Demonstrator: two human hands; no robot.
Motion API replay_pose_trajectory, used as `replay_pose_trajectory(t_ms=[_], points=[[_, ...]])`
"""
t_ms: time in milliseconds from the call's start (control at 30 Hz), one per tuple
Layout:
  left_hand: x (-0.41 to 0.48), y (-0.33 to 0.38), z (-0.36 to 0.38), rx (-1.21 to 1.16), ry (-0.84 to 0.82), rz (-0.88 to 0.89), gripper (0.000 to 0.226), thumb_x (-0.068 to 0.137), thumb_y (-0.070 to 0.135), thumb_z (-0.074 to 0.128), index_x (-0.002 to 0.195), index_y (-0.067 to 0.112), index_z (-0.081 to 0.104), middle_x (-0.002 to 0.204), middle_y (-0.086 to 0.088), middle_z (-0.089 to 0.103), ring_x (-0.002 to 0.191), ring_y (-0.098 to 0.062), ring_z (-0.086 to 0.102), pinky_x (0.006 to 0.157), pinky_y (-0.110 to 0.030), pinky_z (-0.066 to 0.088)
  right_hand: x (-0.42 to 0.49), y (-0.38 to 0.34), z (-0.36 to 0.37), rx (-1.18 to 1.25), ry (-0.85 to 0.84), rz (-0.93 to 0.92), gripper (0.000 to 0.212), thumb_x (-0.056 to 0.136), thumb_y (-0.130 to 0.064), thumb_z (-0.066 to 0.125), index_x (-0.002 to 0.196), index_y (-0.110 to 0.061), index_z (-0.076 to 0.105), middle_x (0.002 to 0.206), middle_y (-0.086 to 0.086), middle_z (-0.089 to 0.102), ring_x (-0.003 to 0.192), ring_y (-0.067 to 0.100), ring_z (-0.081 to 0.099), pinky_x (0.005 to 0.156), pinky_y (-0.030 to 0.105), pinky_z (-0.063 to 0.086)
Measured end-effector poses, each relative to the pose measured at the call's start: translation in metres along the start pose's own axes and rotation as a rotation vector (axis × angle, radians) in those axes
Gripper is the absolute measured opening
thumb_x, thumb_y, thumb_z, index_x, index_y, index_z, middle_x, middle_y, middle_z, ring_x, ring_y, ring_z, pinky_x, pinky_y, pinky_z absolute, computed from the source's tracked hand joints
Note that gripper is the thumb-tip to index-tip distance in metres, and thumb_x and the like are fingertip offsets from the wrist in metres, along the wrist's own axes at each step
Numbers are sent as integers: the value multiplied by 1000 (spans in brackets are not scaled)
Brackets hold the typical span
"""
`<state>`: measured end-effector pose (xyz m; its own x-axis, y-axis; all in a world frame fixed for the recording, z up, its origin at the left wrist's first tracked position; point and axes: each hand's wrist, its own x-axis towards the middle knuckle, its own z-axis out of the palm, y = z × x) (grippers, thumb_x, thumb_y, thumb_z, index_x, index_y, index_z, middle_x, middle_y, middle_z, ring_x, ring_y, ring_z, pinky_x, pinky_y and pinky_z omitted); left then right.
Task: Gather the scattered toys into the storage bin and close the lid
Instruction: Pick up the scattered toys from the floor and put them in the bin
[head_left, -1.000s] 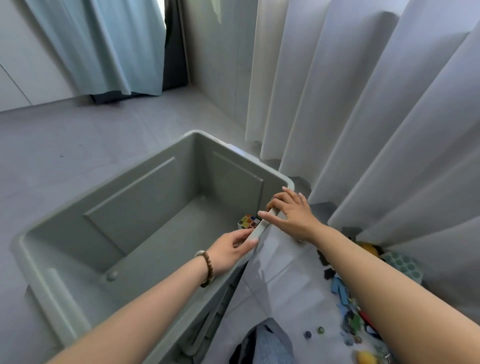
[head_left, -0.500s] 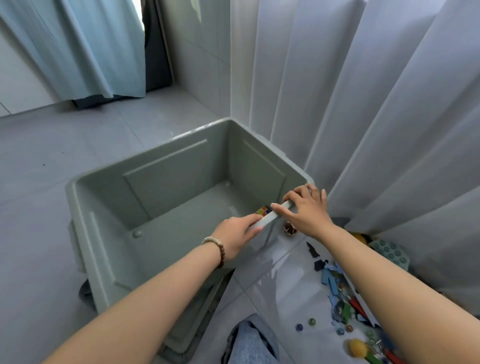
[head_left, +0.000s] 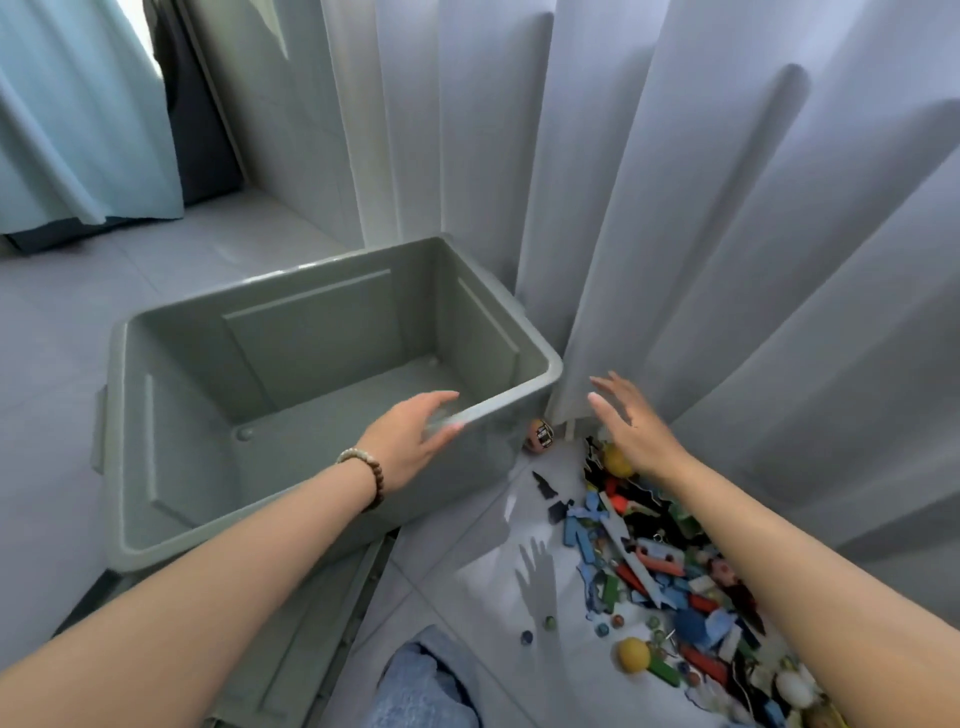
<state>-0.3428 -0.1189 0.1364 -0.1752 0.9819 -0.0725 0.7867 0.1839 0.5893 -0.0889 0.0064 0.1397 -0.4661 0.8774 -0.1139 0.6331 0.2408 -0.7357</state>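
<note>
Your left grip (head_left: 415, 436) is open by the bin (head_left: 311, 338) rim, and your right grip (head_left: 631, 428) is spread open over the toys (head_left: 649, 564). Both are empty.

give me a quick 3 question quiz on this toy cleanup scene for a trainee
1. True or false: the left hand grips a toy.
2. Relative to the storage bin, the toy pile lies: A) inside it B) on the floor to its right, along the white curtain C) stacked on its rim
3. Fill in: the ball on the floor at the bin's near right corner is ____.

Key: 1 false, its fingers are straight and hold nothing; 2 B; 3 orange.
</note>
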Motion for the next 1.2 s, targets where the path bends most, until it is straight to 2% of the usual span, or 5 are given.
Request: replay_pose_trajectory(t_ms=[200, 400, 667, 800, 1200], points=[[20, 104, 47, -83, 41, 291, 36, 95, 39, 45, 126, 22, 51, 121, 6, 58, 110, -9, 55, 100, -29, 42, -47, 77, -51, -3, -12, 174, 48, 96, -44, 37, 140, -22, 38, 151, 2, 30, 140, 16, 25, 112, 29, 18], [62, 104, 145, -79, -323, -114, 61, 94, 46, 42, 145, 18, 23, 148, -4, 36, 132, -22, 41, 104, -29, 34, -58, 146, -51, 19, -51, 308, 67, 81, -64, 43, 138, -29, 39, 149, -1, 34, 134, 18, 36, 112, 38, 31], [150, 53, 242, -206, -264, -237, 74, 90, 50, 48, 149, 22, 12, 155, -8, 17, 142, -23, 22, 116, -35, 21, 19, 213, -5, 94, -50, 199, 49, 90, -39, 56, 135, -23, 44, 128, -12, 41, 119, 0, 34, 92, 8, 21], [175, 27, 281, -77, -290, -247, 77, 92, 46, 47, 150, 17, 6, 158, -6, 10, 145, -22, 12, 118, -33, 15, 65, 248, 28, -89, -102, 87, 55, 92, -38, 54, 142, -25, 35, 151, -3, 31, 139, 14, 27, 113, 25, 20], [168, 17, 283, -10, -244, -194, 65, 77, 42, 71, 132, 23, 41, 127, -1, 51, 111, -19, 51, 95, -30, 45, 87, 264, 61, -370, 67, 148, 66, 70, -45, 75, 126, -24, 45, 130, -1, 48, 122, 20, 38, 102, 27, 22]])
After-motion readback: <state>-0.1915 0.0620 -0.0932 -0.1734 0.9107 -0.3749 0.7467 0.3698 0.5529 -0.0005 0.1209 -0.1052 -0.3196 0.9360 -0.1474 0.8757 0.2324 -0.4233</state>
